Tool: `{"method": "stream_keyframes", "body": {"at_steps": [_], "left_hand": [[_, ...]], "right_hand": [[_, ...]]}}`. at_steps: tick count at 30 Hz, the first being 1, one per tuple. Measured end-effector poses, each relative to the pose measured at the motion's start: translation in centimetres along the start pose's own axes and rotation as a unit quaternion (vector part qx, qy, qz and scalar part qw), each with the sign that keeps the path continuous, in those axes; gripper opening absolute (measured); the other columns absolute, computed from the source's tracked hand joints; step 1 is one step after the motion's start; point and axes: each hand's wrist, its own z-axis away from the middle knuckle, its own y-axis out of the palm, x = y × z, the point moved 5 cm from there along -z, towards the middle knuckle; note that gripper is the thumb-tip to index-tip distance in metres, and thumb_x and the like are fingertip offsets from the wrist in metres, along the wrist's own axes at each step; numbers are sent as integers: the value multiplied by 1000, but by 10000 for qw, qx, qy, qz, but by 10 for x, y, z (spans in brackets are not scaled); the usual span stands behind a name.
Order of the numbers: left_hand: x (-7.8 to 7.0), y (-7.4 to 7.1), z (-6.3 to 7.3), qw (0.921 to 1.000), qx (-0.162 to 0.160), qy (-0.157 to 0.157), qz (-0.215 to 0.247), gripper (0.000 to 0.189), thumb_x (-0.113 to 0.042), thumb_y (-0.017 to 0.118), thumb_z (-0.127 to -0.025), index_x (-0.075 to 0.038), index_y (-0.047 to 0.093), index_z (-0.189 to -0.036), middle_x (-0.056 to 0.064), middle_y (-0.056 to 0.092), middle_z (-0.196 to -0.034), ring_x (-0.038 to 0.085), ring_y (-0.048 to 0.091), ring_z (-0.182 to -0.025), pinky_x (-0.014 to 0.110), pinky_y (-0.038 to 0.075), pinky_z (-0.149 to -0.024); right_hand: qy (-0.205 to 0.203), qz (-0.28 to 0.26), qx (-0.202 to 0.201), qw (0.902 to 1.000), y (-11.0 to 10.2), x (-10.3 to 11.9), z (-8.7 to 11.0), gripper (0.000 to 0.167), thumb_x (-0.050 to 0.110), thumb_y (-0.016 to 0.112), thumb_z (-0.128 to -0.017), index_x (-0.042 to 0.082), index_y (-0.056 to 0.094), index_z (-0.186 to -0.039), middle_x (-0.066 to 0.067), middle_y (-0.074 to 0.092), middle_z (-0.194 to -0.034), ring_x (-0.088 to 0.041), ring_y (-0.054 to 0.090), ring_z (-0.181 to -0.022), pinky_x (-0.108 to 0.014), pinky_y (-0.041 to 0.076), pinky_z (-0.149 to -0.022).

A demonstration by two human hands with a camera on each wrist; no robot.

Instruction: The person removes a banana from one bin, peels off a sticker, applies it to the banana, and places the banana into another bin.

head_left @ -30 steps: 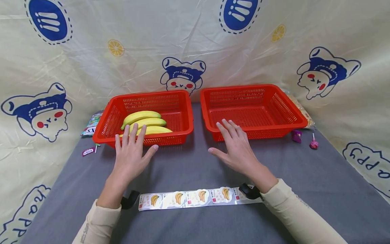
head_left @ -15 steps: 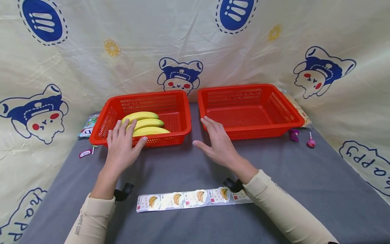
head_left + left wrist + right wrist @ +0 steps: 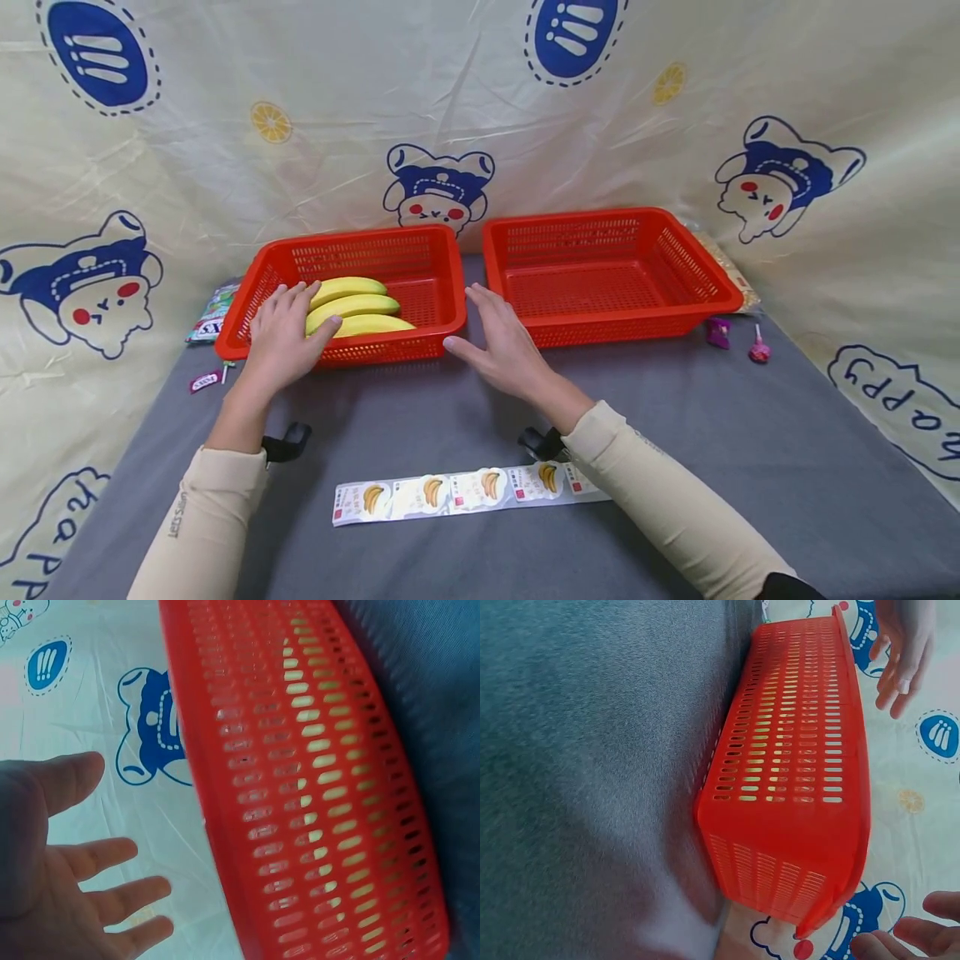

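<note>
Three yellow bananas [image 3: 352, 305] lie side by side in the left red basket [image 3: 442, 335]. My left hand [image 3: 283, 337] is over that basket's near left rim, fingers spread and holding nothing; it overlaps the bananas' left ends in the head view. Close to the basket's near right corner is my right hand [image 3: 501, 343], fingers extended, thumb apart, likewise holding nothing. From the left wrist, the basket's slotted wall [image 3: 300, 787] shows yellow through its holes, with the left hand [image 3: 82, 877] beside the rim. The right wrist view catches only the right hand's fingertips [image 3: 922, 934].
A second red basket [image 3: 622, 329] stands to the right. In front lies a strip of banana-picture labels [image 3: 465, 493] on the grey cloth [image 3: 420, 558], partly under the right forearm. Wrapped sweets [image 3: 717, 332], a lollipop [image 3: 759, 346] and snack bags [image 3: 213, 313] sit around the baskets.
Both hands have moved left and a little forward toward the left basket, the right hand leaving the right basket's front. The view has shifted slightly. The bananas stay in place.
</note>
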Motion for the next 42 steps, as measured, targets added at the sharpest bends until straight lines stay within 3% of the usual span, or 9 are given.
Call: {"method": "stream_keyframes", "body": {"at_steps": [9, 21, 33, 42], "left_hand": [[6, -10, -19, 9965, 828, -5, 104, 69, -36, 54, -92, -8, 26, -148, 24, 31, -147, 44, 23, -133, 63, 27, -103], [20, -12, -48, 9806, 1900, -252, 413, 70, -42, 54, -92, -6, 30, -146, 25, 32, -148, 44, 30, -132, 57, 36, -102], [32, 4, -68, 9664, 2545, -178, 305, 62, -32, 59, -90, -3, 38, -141, 25, 40, -142, 41, 42, -124, 51, 43, -97], [44, 15, -65, 9448, 3267, -211, 145, 58, -31, 63, -87, -6, 46, -137, 22, 46, -138, 38, 39, -124, 49, 42, -99]], "right_hand": [[534, -324, 195, 9979, 14, -4, -15, 81, 45, 64, -84, 13, 26, -148, -4, 20, -158, -25, 24, -143, -51, 28, -112], [843, -286, 171, 9959, 28, -8, -26, 81, 43, 66, -82, 15, 28, -147, -1, 21, -158, -25, 28, -141, -47, 34, -109], [957, -218, 207, 9950, 30, -16, -28, 76, 41, 65, -85, 15, 30, -147, 0, 21, -158, -23, 27, -142, -43, 32, -111], [953, -162, 300, 9949, 31, -18, -29, 76, 38, 65, -85, 14, 29, -147, -1, 21, -157, -22, 27, -143, -41, 34, -110]]}}
